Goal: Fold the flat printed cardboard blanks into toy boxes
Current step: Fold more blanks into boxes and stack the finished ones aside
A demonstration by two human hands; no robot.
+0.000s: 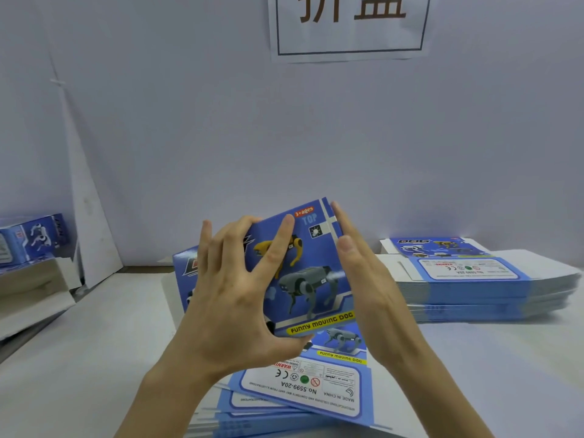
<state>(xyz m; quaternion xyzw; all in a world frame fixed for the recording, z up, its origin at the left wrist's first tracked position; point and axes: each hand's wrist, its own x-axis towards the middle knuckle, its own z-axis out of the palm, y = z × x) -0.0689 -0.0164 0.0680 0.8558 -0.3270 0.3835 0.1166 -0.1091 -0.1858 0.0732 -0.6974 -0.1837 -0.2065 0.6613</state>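
Note:
A blue printed box (311, 279) with robot dog pictures and "FUNNY MOVING DOG" on it is held up above the table centre, tilted. My left hand (230, 295) grips its left side, fingers spread over the front face and thumb under the lower edge. My right hand (360, 279) presses flat against its right side with straight fingers. Beneath lies a pile of flat blanks (303, 393), label side up.
A tall stack of flat blanks (480, 286) sits at the right on the white table (94, 343). Folded boxes (31, 238) stand at the far left above white cardboard. A white wall with a paper sign (347, 23) closes the back.

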